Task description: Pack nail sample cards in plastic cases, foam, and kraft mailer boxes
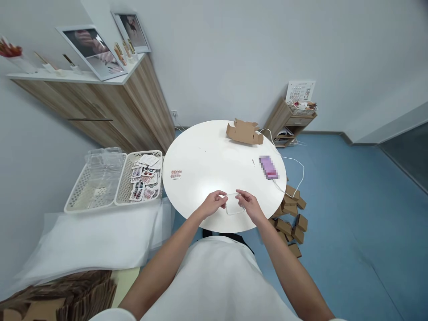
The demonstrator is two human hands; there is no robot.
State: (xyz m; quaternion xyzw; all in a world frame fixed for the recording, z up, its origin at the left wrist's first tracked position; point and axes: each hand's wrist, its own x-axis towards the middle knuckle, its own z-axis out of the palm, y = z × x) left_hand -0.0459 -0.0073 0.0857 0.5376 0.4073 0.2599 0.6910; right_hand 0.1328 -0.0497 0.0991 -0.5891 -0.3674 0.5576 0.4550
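Over the near part of the white round table point(200, 151), a small clear plastic box point(235, 212) is held level between my two hands. The fingers of my left hand point(213, 203) close on its left edge. My right hand point(250, 207) pinches the right side near the upper corner. Whether the box has a lid is too fine to make out. To the left on the table lies a small card of pinkish press-on nails point(176, 174). An unfolded brown cardboard box point(245, 133) sits at the far right of the tabletop.
A purple, pixelated flat object point(268, 167) with a white cable lies at the right. Left of the table stand a basket of nail cards point(122, 191) and a basket of clear plastic boxes point(78, 189). Small cardboard boxes point(284, 226) cover the floor at right.
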